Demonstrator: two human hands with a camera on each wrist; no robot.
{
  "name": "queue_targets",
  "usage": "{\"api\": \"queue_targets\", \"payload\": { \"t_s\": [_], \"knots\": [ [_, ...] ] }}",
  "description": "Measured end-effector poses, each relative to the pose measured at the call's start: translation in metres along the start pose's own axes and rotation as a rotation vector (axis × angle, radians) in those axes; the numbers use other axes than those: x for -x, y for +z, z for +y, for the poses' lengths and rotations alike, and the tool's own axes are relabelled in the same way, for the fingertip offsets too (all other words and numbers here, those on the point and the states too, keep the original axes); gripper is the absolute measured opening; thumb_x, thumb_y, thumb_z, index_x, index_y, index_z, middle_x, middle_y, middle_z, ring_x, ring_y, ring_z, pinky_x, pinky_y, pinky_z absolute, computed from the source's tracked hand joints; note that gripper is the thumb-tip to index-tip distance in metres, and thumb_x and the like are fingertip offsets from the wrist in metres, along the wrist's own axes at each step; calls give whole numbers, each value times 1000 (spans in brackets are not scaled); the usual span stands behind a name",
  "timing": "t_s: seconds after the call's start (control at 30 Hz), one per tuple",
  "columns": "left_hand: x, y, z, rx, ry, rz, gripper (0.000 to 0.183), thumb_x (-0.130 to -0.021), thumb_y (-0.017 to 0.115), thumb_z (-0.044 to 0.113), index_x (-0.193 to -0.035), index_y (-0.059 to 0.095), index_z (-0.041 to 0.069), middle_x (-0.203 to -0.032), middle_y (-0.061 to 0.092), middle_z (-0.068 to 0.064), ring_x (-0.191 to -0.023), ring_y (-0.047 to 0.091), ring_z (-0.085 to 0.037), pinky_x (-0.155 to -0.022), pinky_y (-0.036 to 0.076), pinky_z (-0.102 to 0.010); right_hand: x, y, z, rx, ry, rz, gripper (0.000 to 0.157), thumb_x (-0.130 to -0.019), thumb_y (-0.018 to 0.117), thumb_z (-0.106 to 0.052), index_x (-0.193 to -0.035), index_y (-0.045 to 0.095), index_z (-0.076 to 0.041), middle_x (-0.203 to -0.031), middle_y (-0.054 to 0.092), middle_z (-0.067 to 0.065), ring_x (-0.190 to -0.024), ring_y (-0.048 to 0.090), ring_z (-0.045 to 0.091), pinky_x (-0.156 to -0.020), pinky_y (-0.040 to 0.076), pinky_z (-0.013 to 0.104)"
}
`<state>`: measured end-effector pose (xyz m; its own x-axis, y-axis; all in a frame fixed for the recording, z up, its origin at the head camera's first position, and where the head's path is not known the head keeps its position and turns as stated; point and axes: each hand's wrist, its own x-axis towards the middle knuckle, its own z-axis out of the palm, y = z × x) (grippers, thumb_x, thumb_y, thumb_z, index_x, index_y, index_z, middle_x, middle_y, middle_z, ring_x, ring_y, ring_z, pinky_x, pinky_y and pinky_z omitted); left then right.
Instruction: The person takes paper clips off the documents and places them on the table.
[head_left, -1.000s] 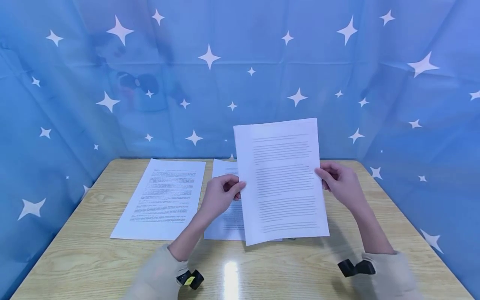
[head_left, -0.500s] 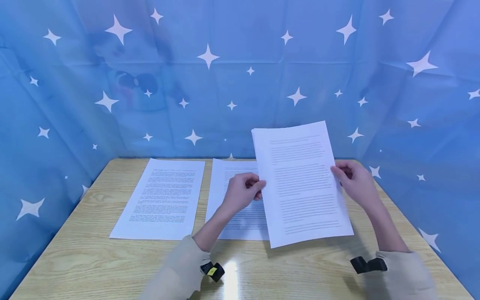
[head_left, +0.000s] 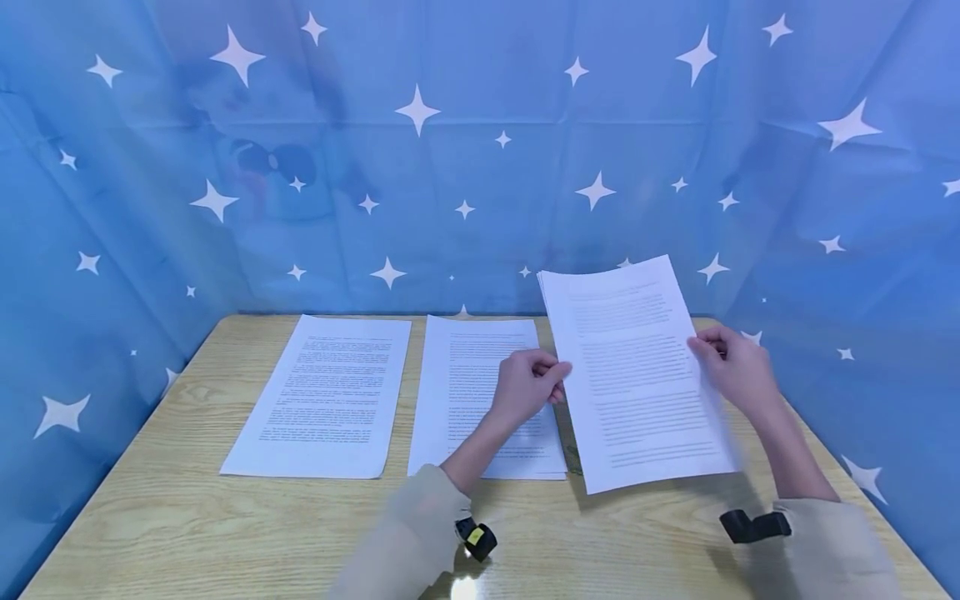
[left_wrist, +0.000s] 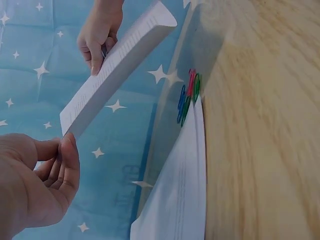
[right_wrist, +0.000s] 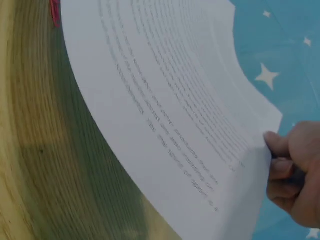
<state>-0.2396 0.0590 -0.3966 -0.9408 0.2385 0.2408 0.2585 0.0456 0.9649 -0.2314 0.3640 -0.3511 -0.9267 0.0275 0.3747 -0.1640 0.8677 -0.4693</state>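
My left hand [head_left: 528, 386] pinches the left edge of a thin bundle of printed paper sheets [head_left: 637, 375]. At the opposite edge, my right hand [head_left: 735, 367] grips the same sheets between thumb and fingers. The bundle is raised over the table's right part, tilted, its printed side towards me. Seen from the right wrist, the sheets [right_wrist: 165, 115] bow in a curve, with the right thumb on their face. Several coloured paper clips [left_wrist: 190, 97], blue, red and green, lie on the table beside a corner of other paper in the left wrist view.
Two more lots of printed paper lie flat on the wooden table [head_left: 187, 533]: one at the left [head_left: 318, 400], one in the middle [head_left: 468, 400], partly behind my left hand. A blue curtain with white stars [head_left: 480, 167] hangs behind the table and along both sides.
Both hands have carried the sheets to the right and a little lower, with the bundle leaning more. More of the middle paper has come into sight.
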Motion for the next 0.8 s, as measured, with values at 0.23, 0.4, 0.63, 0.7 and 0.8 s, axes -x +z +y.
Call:
{"api": "queue_targets", "payload": {
  "t_s": [0.23, 0.4, 0.63, 0.7, 0.8],
  "knots": [
    [-7, 25, -4, 12, -93, -3, 15, -97, 69, 9, -88, 71, -4, -65, 66, -6, -57, 67, -18, -63, 60, -38, -3, 0, 17, 27, 60, -12, 35, -106, 54, -23, -114, 62, 10, -101, 65, 29, -84, 58, 37, -70, 42, 40],
    [-11, 38, -8, 5, -150, -1, 10, -97, 67, 4, -93, 70, -5, -69, 63, -5, -60, 67, -18, -64, 60, -35, -5, 0, 32, 42, 105, -42, 37, -107, 51, -23, -117, 59, 12, -104, 63, 32, -87, 58, 41, -70, 42, 45],
    [-18, 54, -10, -51, -208, -16, 10, -99, 63, 5, -101, 68, -3, -75, 62, -3, -66, 67, -17, -61, 56, -26, -5, -4, 46, 42, 149, -59, 38, -108, 48, -26, -118, 59, 9, -99, 63, 30, -82, 55, 38, -67, 39, 43],
    [-20, 57, -11, -79, -225, -23, 10, -100, 63, 6, -103, 68, -2, -76, 62, -2, -68, 68, -19, -60, 54, -24, -5, -4, 50, 41, 155, -57, 36, -108, 48, -25, -117, 59, 8, -98, 63, 29, -81, 54, 38, -67, 38, 42],
    [-23, 61, -13, -114, -252, -30, 10, -100, 61, 5, -104, 68, -2, -76, 62, -1, -70, 69, -19, -59, 52, -23, -5, -3, 56, 40, 172, -65, 36, -108, 47, -26, -119, 58, 7, -97, 62, 28, -80, 54, 36, -66, 37, 41]
  ]
}}
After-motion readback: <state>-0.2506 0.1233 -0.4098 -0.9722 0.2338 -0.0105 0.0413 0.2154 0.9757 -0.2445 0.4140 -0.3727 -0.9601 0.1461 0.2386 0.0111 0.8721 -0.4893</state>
